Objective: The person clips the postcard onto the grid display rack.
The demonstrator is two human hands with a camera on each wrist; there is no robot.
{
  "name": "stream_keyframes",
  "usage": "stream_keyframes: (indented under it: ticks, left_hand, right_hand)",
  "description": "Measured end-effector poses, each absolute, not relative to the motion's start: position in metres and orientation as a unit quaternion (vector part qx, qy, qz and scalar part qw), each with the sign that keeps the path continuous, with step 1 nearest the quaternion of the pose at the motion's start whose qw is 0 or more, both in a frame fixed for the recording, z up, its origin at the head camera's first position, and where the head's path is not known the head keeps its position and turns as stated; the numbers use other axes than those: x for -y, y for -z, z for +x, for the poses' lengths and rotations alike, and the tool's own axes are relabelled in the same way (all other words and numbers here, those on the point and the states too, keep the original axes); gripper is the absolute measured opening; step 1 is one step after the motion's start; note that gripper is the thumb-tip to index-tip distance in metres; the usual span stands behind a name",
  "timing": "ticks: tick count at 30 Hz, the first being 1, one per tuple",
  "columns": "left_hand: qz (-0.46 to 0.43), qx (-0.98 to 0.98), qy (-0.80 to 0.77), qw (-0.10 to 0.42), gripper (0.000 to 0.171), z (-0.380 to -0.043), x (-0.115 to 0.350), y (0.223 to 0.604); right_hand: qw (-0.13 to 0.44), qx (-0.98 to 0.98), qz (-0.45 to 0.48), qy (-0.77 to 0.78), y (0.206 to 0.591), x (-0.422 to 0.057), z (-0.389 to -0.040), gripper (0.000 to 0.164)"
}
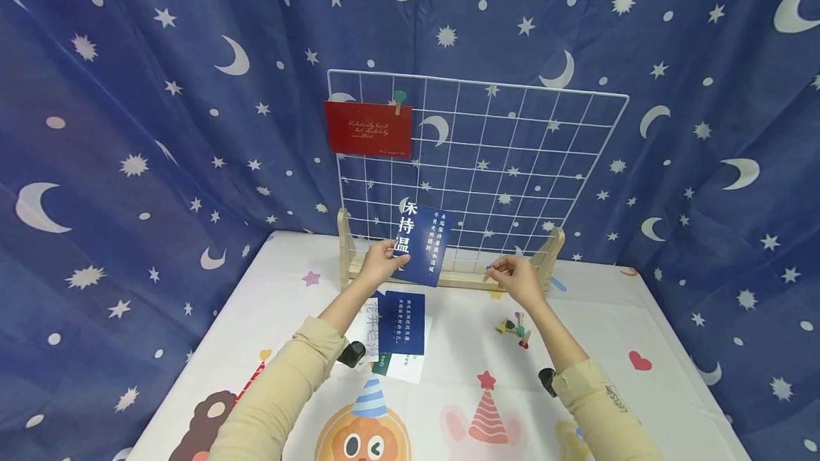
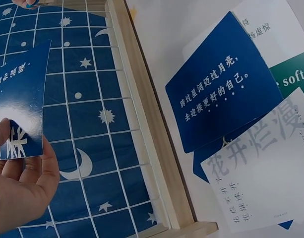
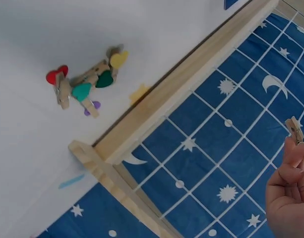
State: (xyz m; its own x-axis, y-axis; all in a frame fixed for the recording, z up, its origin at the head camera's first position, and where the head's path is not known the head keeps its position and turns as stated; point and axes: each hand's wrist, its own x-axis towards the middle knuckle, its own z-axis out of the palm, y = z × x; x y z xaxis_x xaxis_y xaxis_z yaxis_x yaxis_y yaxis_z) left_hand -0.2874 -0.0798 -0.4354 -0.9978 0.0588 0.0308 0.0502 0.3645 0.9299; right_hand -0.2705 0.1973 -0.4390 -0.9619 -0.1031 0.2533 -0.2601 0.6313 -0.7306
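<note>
Blue card (image 1: 423,244) pinched at its corner by left hand (image 1: 382,260); right hand (image 1: 512,277) pinches a peg (image 3: 294,130). Card may sag or slip off the grid (image 1: 512,162) before clipping.

Grid upper left: blocked by red card (image 1: 368,129), clipped at its top edge by a peg (image 1: 400,100).
Grid lower left: covered by the blue card (image 1: 421,244) held up in the left hand (image 1: 381,262).
Grid centre and right: open wire grid (image 1: 512,155), nothing hung there.
Grid foot: wooden base (image 1: 448,277) runs the full width, with upright ends.
Table, left of centre: stack of cards (image 1: 397,333) lies flat, near the base.
Table, right of centre: pile of pegs (image 1: 515,328), just below the right hand (image 1: 515,277).
Table, right edge: bare cloth (image 1: 640,319).
</note>
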Motion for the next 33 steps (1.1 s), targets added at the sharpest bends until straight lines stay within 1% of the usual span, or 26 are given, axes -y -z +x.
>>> stream_keyframes:
  ticks: [3, 4, 12, 18, 24, 26, 33]
  left_hand:
    - [0.02, -0.829, -0.559, 0.004, 0.053, -0.289, 0.08, 0.428]
    - [0.019, -0.829, -0.559, 0.004, 0.053, -0.29, 0.079, 0.427]
    - [0.029, -0.833, -0.553, -0.004, 0.052, -0.298, 0.08, 0.409]
    - [0.043, -0.83, -0.556, 0.0, 0.045, -0.301, 0.075, 0.401]
    - [0.042, -0.835, -0.549, 0.001, 0.052, -0.303, 0.07, 0.391]
    - [0.041, -0.833, -0.551, 0.002, 0.051, -0.304, 0.069, 0.387]
    - [0.05, -0.828, -0.558, -0.018, 0.047, -0.31, 0.064, 0.379]
  right_hand:
    - [0.095, 0.894, 0.112, -0.423, 0.435, -0.197, -0.274, 0.011]
    - [0.097, 0.893, 0.117, -0.423, 0.433, -0.197, -0.274, 0.011]
    - [0.111, 0.881, 0.131, -0.44, 0.411, -0.194, -0.281, 0.014]
    - [0.124, 0.875, 0.132, -0.449, 0.401, -0.195, -0.28, 0.015]
    - [0.138, 0.876, 0.14, -0.441, 0.389, -0.196, -0.277, 0.016]
    - [0.14, 0.878, 0.146, -0.434, 0.385, -0.196, -0.278, 0.017]
    - [0.137, 0.893, 0.152, -0.4, 0.371, -0.197, -0.286, 0.019]
